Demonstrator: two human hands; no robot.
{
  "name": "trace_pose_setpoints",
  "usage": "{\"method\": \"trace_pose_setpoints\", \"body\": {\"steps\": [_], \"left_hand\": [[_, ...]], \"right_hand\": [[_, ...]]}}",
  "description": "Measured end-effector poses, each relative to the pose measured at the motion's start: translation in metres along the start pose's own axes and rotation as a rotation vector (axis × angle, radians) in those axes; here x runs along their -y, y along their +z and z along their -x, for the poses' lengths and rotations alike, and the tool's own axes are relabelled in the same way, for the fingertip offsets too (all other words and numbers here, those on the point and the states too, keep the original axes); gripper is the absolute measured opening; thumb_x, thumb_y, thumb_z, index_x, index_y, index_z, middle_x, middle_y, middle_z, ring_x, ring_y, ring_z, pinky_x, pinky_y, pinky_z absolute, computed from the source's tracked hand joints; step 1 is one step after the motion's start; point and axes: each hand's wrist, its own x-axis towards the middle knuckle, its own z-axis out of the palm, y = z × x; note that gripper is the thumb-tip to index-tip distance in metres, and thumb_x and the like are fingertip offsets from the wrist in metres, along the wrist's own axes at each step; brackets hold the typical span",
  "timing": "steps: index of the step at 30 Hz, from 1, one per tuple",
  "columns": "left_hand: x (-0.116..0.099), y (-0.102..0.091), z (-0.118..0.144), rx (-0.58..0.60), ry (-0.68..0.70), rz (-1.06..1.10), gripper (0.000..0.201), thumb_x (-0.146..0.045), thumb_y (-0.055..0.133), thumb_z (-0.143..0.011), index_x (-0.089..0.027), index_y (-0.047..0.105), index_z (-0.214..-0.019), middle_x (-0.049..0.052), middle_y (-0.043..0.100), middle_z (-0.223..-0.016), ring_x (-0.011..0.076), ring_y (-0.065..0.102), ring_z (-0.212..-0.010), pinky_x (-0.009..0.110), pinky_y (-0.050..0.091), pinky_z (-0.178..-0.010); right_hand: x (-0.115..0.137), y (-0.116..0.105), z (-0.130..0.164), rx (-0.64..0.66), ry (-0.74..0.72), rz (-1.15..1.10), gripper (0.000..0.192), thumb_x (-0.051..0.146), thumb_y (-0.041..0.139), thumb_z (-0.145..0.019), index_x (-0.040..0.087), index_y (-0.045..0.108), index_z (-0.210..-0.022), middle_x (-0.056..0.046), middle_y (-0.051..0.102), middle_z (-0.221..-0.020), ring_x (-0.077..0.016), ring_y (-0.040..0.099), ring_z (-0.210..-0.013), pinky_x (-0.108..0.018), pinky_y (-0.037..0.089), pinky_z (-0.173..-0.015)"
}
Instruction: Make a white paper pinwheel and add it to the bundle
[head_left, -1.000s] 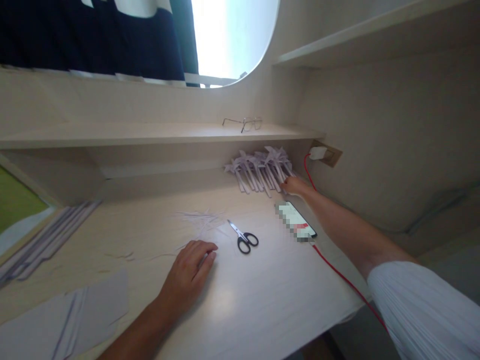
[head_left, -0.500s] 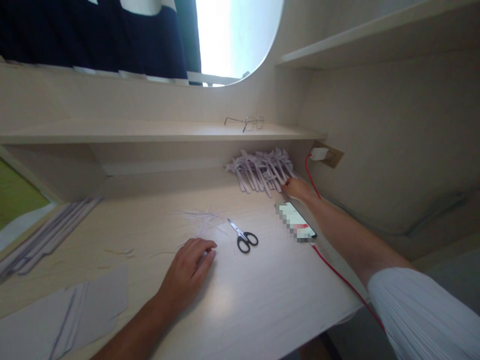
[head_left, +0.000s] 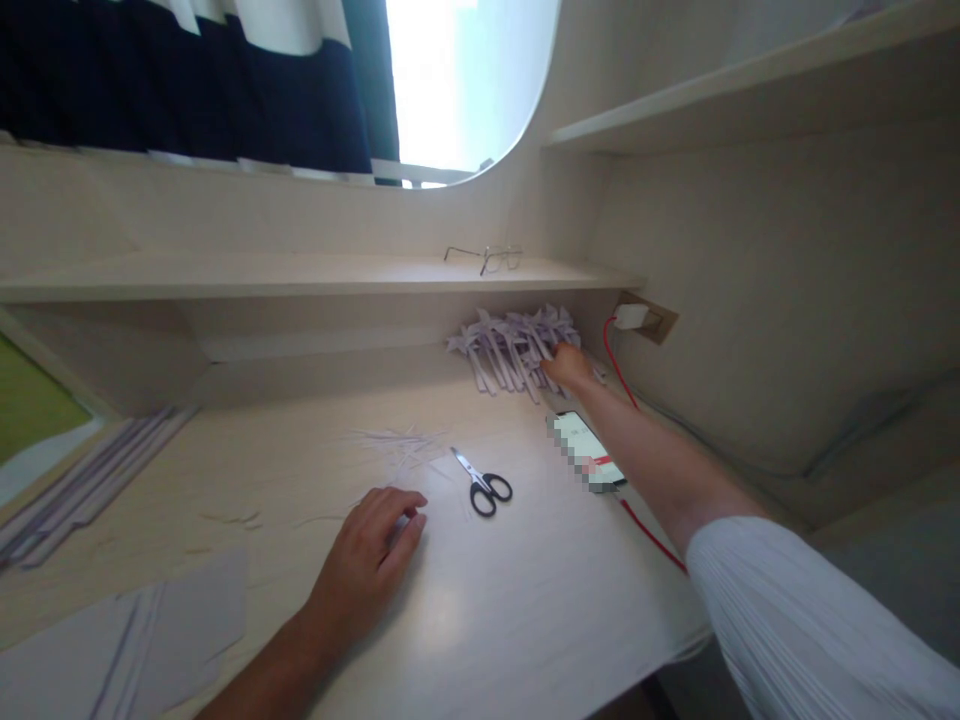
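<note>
My right hand [head_left: 568, 366] reaches into the right side of a pile of white paper pinwheels [head_left: 491, 350]. Its fingers are closed at one of the stems, though the fingertips are partly hidden. The pinwheels have spiky folded heads toward the wall and long paper stems pointing at me. My left hand [head_left: 382, 545] rests on the desk, loosely curled, with thumb and fingers apart and nothing between them. To its right lie scissors [head_left: 480, 481] with black handles, blades slightly apart. Thin paper strips [head_left: 401, 445] are scattered just beyond the left hand.
A phone [head_left: 589, 450] with a red cable [head_left: 652, 537] lies under my right forearm. Folded long paper strips [head_left: 97, 480] and paper sheets [head_left: 187, 620] are at the left. Glasses [head_left: 499, 259] sit on the low shelf [head_left: 300, 282]. A white charger [head_left: 630, 316] is plugged into the right wall.
My right hand has moved left and farther into the pinwheel pile, from its right edge. The left hand stays resting on the desk. The view has tilted slightly upward.
</note>
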Motion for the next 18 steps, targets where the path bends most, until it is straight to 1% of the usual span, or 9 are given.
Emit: {"method": "trace_pose_setpoints", "body": {"steps": [4,7,9,12,14,16,18], "left_hand": [[-0.001,-0.001,0.0,0.005,-0.014,0.005,0.023,-0.036,0.049,-0.1,-0.021,0.067,-0.103,0.009,0.072,-0.1,0.0256,0.064,-0.097,0.044,0.052,-0.09],[-0.002,-0.003,0.0,0.001,-0.022,0.013,0.022,-0.036,0.05,-0.1,-0.021,0.067,-0.103,0.009,0.072,-0.1,0.0257,0.064,-0.097,0.044,0.053,-0.089],[-0.003,-0.003,0.001,-0.005,-0.03,0.017,0.021,-0.036,0.051,-0.099,-0.021,0.067,-0.102,0.009,0.072,-0.1,0.0258,0.064,-0.097,0.044,0.053,-0.089],[-0.002,-0.002,0.004,-0.03,-0.047,0.027,0.02,-0.035,0.053,-0.098,-0.022,0.067,-0.103,0.009,0.072,-0.1,0.0262,0.064,-0.097,0.045,0.052,-0.09],[-0.002,-0.001,0.006,-0.052,-0.073,0.048,0.02,-0.036,0.055,-0.096,-0.022,0.068,-0.103,0.009,0.071,-0.099,0.0265,0.064,-0.096,0.045,0.052,-0.089],[-0.004,-0.003,0.005,-0.088,-0.135,0.096,0.023,-0.039,0.057,-0.095,-0.022,0.07,-0.103,0.008,0.07,-0.097,0.0267,0.065,-0.096,0.044,0.053,-0.087],[-0.008,-0.007,0.001,-0.135,-0.241,0.179,0.028,-0.045,0.06,-0.093,-0.023,0.072,-0.104,0.008,0.071,-0.1,0.0275,0.066,-0.098,0.042,0.054,-0.085]], "right_hand": [[0.017,0.002,-0.003,-0.068,0.039,-0.034,0.038,0.035,0.064,-0.099,0.018,0.059,-0.132,-0.011,0.061,-0.135,-0.0267,0.064,-0.115,-0.049,0.056,-0.095],[0.021,0.0,-0.003,-0.032,0.101,-0.073,0.036,0.035,0.064,-0.099,0.017,0.06,-0.131,-0.011,0.062,-0.132,-0.0256,0.065,-0.112,-0.047,0.057,-0.094],[0.02,-0.006,-0.003,0.015,0.143,-0.114,0.036,0.035,0.064,-0.099,0.017,0.061,-0.13,-0.011,0.063,-0.13,-0.025,0.066,-0.11,-0.046,0.058,-0.092],[0.018,-0.025,0.001,0.046,0.155,-0.204,0.035,0.035,0.065,-0.099,0.016,0.062,-0.128,-0.011,0.063,-0.13,-0.0257,0.066,-0.11,-0.045,0.058,-0.092],[0.023,-0.041,0.008,0.038,0.128,-0.283,0.033,0.035,0.063,-0.1,0.018,0.062,-0.128,-0.011,0.063,-0.131,-0.0243,0.066,-0.11,-0.045,0.057,-0.093],[0.039,-0.056,0.025,0.04,0.056,-0.387,0.03,0.035,0.062,-0.1,0.017,0.064,-0.124,-0.011,0.065,-0.128,-0.0242,0.066,-0.11,-0.045,0.056,-0.094],[0.062,-0.065,0.054,0.104,-0.064,-0.511,0.028,0.034,0.058,-0.1,0.014,0.071,-0.115,-0.012,0.072,-0.117,-0.0243,0.067,-0.106,-0.035,0.053,-0.091]]}}
